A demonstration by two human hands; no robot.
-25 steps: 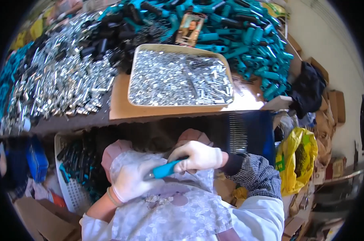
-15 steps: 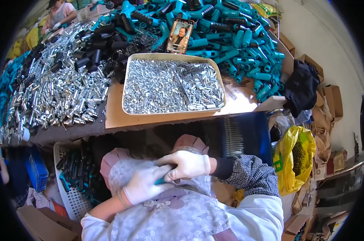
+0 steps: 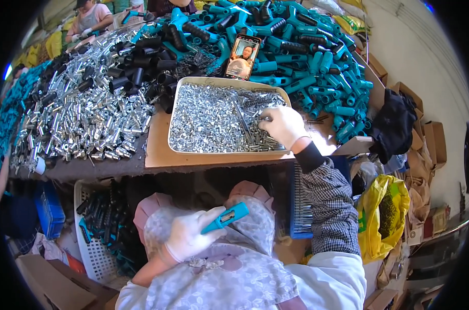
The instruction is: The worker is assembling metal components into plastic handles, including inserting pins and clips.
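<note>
In my gloved left hand (image 3: 190,235), above my lap, is a teal plastic handle housing (image 3: 226,217) with an oblong slot on its upper side, where metal shows. The fingers are closed round its lower end. My gloved right hand (image 3: 284,126) reaches over the right part of a cream-rimmed tray (image 3: 170,121), its fingers pinched together among small metal cylinders (image 3: 268,142). Something small and dark shows at the fingertips, too small to name. Tiny silver metal pieces (image 3: 203,116) fill the tray's left part. A thin dark rod (image 3: 243,121) lies between the two heaps.
Behind the tray stands a phone (image 3: 241,57) against a heap of teal housings (image 3: 301,77). Silver metal tubes (image 3: 102,113) and black sleeves (image 3: 136,77) are piled left. A white basket (image 3: 97,261) and a yellow bag (image 3: 371,240) flank my legs. Another person (image 3: 92,20) sits far left.
My right hand has left the teal handle housing and moved up and right to the tray. My left hand keeps the housing, now tilted with its slot exposed. The view has shifted slightly.
</note>
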